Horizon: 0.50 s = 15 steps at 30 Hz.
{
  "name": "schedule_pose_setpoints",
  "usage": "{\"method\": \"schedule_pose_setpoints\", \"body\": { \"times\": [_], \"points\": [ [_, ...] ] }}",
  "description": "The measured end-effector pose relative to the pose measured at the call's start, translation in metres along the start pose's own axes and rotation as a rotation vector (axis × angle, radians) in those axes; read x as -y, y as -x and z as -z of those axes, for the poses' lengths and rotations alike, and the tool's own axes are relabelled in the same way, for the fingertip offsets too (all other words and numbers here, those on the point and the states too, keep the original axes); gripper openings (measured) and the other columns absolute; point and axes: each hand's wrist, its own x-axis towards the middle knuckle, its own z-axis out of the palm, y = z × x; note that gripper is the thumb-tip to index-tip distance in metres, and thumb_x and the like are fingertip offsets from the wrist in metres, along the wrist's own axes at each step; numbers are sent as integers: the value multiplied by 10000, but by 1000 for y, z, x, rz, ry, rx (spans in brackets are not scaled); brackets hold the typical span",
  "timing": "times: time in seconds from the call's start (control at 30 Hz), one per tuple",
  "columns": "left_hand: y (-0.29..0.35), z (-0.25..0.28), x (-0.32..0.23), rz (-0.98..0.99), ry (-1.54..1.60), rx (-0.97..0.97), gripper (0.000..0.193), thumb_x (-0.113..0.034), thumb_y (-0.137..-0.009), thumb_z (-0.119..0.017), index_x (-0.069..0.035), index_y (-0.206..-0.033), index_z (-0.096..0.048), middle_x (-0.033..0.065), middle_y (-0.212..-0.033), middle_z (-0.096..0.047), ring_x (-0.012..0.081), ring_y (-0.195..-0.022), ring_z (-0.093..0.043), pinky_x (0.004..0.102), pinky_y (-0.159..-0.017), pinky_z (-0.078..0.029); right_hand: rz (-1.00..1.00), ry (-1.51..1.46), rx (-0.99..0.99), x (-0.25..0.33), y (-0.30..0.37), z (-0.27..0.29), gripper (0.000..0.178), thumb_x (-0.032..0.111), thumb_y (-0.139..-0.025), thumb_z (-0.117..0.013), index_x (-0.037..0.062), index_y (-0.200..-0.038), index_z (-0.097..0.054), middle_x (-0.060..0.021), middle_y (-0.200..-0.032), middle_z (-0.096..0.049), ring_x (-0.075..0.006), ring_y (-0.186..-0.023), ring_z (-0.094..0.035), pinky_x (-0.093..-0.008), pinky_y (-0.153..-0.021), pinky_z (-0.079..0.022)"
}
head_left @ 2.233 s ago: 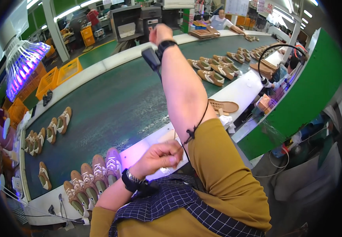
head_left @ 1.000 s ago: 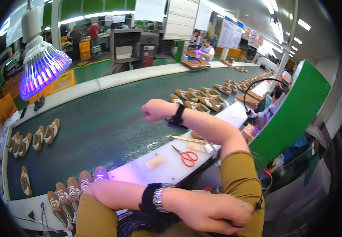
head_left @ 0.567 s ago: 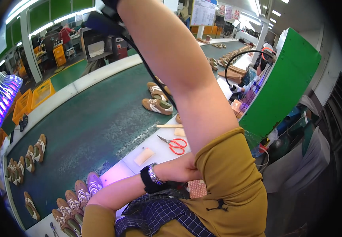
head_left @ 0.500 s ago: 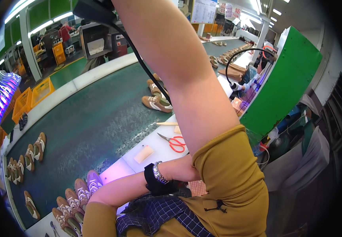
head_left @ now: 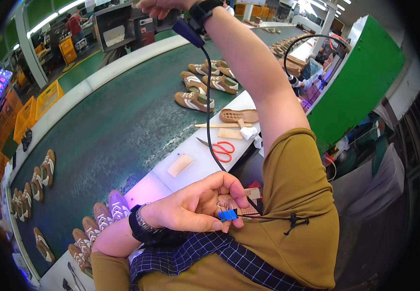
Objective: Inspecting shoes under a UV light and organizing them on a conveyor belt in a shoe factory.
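My left hand (head_left: 198, 201), with a metal-banded watch (head_left: 144, 220) and a black band at its wrist, is bent in front of my chest. Its thumb and fingers close on a blue binder clip (head_left: 228, 214) with wire handles, and a thin black cord runs from there to my mustard shirt (head_left: 297, 233). High at the upper edge, my right hand (head_left: 164, 7) reaches out, partly cut off; the fingers that show are apart, with nothing visible in them. A black sensor-like block (head_left: 188, 33) hangs near that wrist, its black cable (head_left: 209, 106) trailing down to my left hand.
Red-handled scissors (head_left: 223, 151), a pale pad (head_left: 180, 165) and a tan shoe sole (head_left: 239, 116) lie on the white ledge. Brown sneakers (head_left: 194, 101) stand on the green belt (head_left: 118, 131), others (head_left: 103, 216) beside my left forearm. A green panel (head_left: 360, 82) rises at right.
My right arm has swung outward, so its hand and the hanging cable now show. My left hand has come out from behind that arm, with the blue binder clip in view.
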Motion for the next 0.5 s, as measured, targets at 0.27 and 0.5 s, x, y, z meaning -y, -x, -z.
{"method": "schedule_pose_setpoints", "body": {
  "times": [0.27,0.5],
  "points": [
    [-6,10,11,174,115,139,369,-39,-907,-476,24,-1242,-336,224,-1260,-472,282,-1163,-512,353,-899,-448,-7,138,-77,-32,9,-4,267,255,-755,-684,-11,-773,-661,-70,-718,-652,-136,-598,-635,-259,-534,-544],
    [-19,9,-6,181,-534,274,354,-125,-952,-445,28,-1257,-352,193,-1209,-519,264,-1164,-521,341,-941,-439,6,302,32,-30,5,-22,357,374,-724,-655,29,-811,-672,-87,-739,-675,-161,-633,-647,-261,-612,-540]
  ]
}}
